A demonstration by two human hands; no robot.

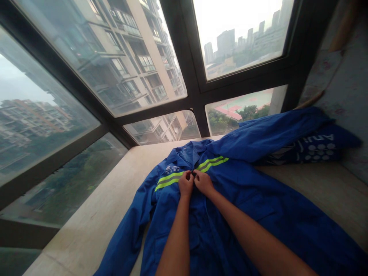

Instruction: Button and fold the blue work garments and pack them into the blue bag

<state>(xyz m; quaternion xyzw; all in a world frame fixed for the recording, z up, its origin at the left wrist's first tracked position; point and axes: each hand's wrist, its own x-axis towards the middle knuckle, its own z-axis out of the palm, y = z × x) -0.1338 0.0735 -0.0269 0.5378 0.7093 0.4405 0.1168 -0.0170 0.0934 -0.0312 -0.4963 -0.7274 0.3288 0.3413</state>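
A blue work jacket (pixel 227 191) with yellow-green and grey reflective stripes lies spread on the pale window ledge, its collar toward the window. On the chest, at the front opening below the collar, my left hand (pixel 186 183) and my right hand (pixel 202 181) meet, fingertips almost touching. Both hands pinch the jacket's front edges there. A small dark spot shows between the fingertips, too small to make out. White lettering and a logo sit on the chest beside my left hand. One sleeve runs down toward the lower left; the other lies toward the right.
Dark-framed windows (pixel 198 88) rise behind and left of the ledge (pixel 94 203). A dark blue bag with white print (pixel 319 151) lies under the right sleeve, near the patterned wall (pixel 345 103). A thin brown stick-like thing (pixel 312 100) leans by that wall.
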